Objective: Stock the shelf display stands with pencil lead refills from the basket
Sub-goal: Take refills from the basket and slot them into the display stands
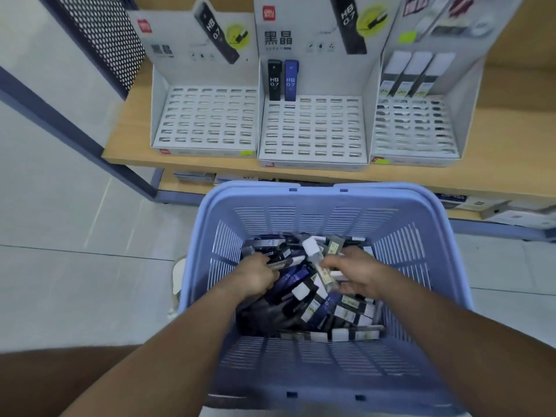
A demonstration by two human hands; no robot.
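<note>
Both hands dig in the basket (406, 245) at 6 o'clock, where the refills (301, 284) lie heaped. The left hand (258, 275) curls its fingers round dark ones. The right hand (358, 272) pinches a pale refill (323, 272) in its fingers, likely gathering handfuls for the near-empty stands (313, 127) at 12 o'clock.

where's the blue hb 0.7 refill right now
Head view: the blue HB 0.7 refill stands in the back row of the middle display stand, second from left, beside the black refill.

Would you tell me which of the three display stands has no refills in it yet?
The left display stand: nothing stands in it, while the middle stand holds two refills and the right stand three.
</note>
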